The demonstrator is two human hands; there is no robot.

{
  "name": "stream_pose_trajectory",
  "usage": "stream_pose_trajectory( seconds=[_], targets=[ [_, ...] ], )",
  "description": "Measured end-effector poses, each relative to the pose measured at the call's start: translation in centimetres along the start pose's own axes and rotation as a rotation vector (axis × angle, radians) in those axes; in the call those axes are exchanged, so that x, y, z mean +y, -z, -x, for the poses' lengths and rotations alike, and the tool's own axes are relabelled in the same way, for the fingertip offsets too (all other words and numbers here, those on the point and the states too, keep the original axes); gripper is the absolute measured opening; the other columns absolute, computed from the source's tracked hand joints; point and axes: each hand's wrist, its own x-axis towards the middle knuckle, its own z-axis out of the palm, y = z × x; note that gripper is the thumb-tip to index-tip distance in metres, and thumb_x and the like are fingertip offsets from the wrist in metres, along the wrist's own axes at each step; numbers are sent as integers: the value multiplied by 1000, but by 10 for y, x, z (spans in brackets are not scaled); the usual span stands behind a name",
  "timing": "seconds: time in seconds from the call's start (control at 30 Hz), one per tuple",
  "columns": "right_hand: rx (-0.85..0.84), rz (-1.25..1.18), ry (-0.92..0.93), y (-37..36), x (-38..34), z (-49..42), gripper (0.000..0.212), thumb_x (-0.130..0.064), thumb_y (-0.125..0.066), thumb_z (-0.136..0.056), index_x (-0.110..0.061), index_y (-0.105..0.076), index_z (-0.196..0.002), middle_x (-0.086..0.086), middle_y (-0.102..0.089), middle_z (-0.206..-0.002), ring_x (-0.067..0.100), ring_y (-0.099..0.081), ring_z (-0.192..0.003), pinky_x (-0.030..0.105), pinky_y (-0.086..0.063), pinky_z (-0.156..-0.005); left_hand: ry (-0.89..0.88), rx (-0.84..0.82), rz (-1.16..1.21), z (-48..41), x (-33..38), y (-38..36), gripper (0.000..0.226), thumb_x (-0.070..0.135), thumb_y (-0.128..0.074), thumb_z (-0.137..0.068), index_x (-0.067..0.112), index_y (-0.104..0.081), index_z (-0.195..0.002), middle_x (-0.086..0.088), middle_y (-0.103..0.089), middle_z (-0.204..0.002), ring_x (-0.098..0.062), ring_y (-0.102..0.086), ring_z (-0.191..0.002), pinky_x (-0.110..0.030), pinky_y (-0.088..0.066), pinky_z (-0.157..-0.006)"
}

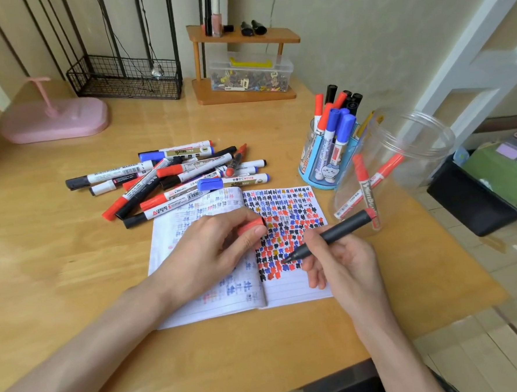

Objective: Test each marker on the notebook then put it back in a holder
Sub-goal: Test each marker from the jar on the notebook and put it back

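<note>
- Right hand (343,263) fingers grasp the black marker (335,233), its tip on the notebook's (299,293) crowded right page; a fresh stroke could get lost among the marks.
- Left hand (206,253) fingers pinch a red cap (251,226), at 10 o'clock from the tip; if it slips, it could roll off the tabletop (74,267).

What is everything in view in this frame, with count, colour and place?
table: one, wooden, under everything.
notebook: one, white, open, front centre.
loose markers: overlapping pile, red, blue, black caps, behind notebook.
holder: one, blue, right of pile, full of markers.
jar: one, clear, right of notebook, two red markers inside.
basket: one, black wire, back left.
stand: one, pink, far left.
shelf: one, wooden, back centre, bottles on top, box below.
cap: one, red, over left page.
marker: one, dark, red end, tip on right page.
left hand: pinches cap, rests on left page.
right hand: grips marker.
</note>
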Motion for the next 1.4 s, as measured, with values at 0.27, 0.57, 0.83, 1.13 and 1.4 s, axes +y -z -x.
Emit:
stream_pose_trajectory(
  seconds=[0.27,0.57,0.83,1.13,1.4],
  targets=[
    [3,73,67,0,9,6,15,-16,-70,-96,-7,-68,-85,4,-64,-58,10,-59,-49,22,-45,-49,-40,-20,14,1,1,-7,33,51,-45,-108,27,-65,-99,8,-70,-86,-15,-65,-80,-42,-51,-73],
    [-13,148,95,-1,12,5,13,-14,-71,-97,-14,-69,-84,1,-68,-62,11,-63,-52,22,-47,-54,-33,-16,0,2,0,-7,27,49,-49,-108,28,-64,-99,10,-69,-84,-13,-64,-78,-40,-51,-72],
    [1,174,117,-1,14,5,12,-13,-72,-96,-17,-69,-85,-1,-68,-62,11,-62,-53,22,-47,-54,-25,-13,3,1,1,-6,26,49,-49,-107,29,-65,-99,10,-68,-82,-14,-62,-76,-38,-51,-70],
    [-13,184,130,-1,15,5,15,-9,-72,-95,-18,-69,-84,-3,-68,-63,11,-64,-57,20,-47,-54,-24,-14,10,1,2,-6,27,48,-50,-106,28,-65,-99,10,-69,-83,-13,-63,-76,-37,-50,-70],
    [-30,194,126,0,16,4,13,-10,-72,-96,-16,-69,-85,-5,-68,-62,8,-62,-53,19,-46,-54,-36,50,18,2,2,-8,28,50,-57,-101,27,-73,-106,17,-69,-87,-5,-62,-78,-22,-46,-68]
  ],
)
